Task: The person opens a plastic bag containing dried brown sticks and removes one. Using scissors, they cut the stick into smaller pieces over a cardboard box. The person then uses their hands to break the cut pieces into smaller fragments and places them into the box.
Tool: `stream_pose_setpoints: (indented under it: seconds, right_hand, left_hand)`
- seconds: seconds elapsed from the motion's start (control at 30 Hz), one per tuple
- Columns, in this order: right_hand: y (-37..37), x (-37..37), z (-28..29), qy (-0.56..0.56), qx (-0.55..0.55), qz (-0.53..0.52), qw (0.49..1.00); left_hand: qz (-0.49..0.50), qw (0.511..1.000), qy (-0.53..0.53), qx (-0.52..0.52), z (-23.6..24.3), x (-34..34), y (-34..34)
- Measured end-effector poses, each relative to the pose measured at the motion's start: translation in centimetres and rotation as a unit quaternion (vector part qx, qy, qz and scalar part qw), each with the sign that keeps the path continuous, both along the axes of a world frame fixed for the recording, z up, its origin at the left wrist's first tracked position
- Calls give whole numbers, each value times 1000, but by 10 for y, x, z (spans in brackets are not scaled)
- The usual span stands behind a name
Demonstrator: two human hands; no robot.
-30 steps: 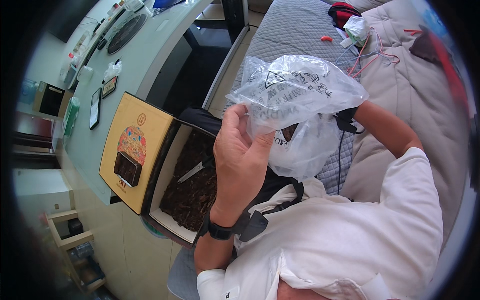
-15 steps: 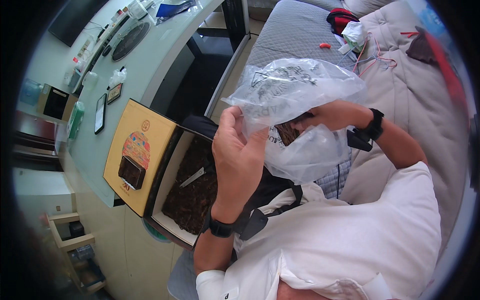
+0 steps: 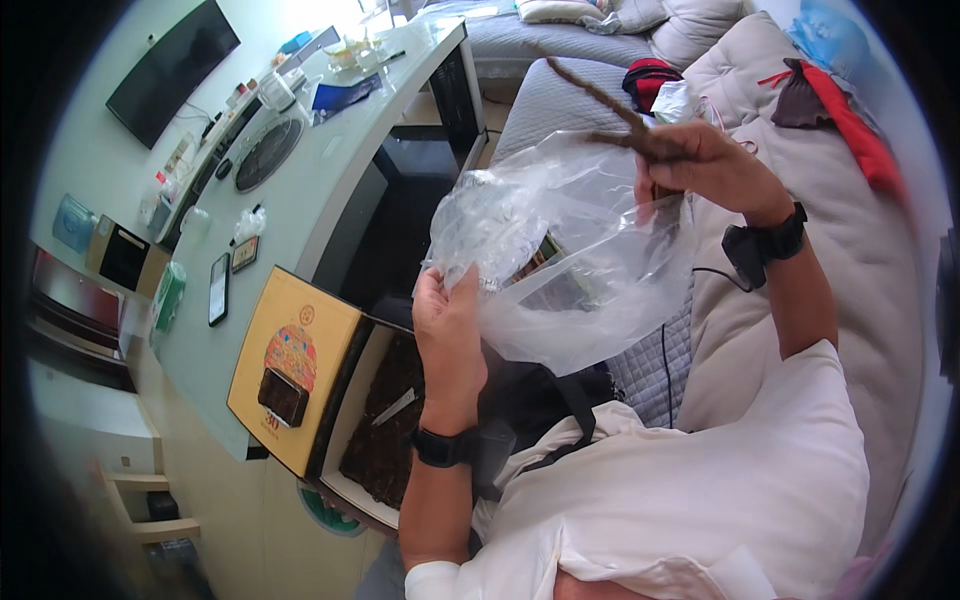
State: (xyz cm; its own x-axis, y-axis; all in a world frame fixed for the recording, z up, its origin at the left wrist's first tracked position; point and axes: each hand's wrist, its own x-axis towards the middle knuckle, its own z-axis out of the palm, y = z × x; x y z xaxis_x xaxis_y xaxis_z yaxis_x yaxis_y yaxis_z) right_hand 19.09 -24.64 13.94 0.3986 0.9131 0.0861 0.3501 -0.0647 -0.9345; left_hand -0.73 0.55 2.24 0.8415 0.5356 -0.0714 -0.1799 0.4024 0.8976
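Note:
My left hand [image 3: 448, 330] is closed on the edge of a clear plastic bag [image 3: 570, 325] that hangs open in front of me. Above the bag's right side my right hand [image 3: 715, 165] grips a bundle of long, twisted brown dried leaf [image 3: 597, 97], with one thin strand pointing up and to the left. Something with green and brown patches shows through the bag, too blurred to name. Left of my left forearm lies an open box [image 3: 325, 440] filled with dark brown shredded material [image 3: 378, 447]. A pair of scissors [image 3: 394, 406] rests on the shreds, partly visible.
The box's yellow lid [image 3: 290, 350] carries a small dark tin [image 3: 283, 397]. A glass-topped table [image 3: 230, 330] with a phone [image 3: 219, 290] is on the left. A padded sofa [image 3: 800, 200] runs along the right, with a red cloth [image 3: 850, 130] on it.
My right hand has come up out of the bag, bringing the dried leaf with it. My left hand has moved lower, still on the bag. The view has shifted.

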Motion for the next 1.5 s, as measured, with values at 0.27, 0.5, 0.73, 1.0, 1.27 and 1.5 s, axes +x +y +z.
stream_pose_setpoints:
  seconds: [0.27, 0.5, 0.73, 1.0, 1.27, 1.5]
  right_hand:
    - [11, 18, 25, 5, 329, -194, 924]
    - [70, -6, 35, -436, 39, -148, 887]
    - [50, -8, -159, -344, -314, 133, 875]
    - [-100, 42, -281, -299, -377, -28, 876]
    - [-69, 43, -194, 35, -349, -84, 933]
    - [26, -8, -45, 80, -104, -122, 984]
  left_hand:
    - [61, 958, 25, 279, -10, 17, -12]
    - [-44, 817, -33, 574, -10, 17, -71]
    - [-294, 758, -61, 579, -13, -13, -104]
    - [-339, 799, -75, 491, 16, -45, -52]
    - [-163, 893, -63, 416, 28, -90, 7]
    - [-119, 971, 8, 206, 29, -112, 30]
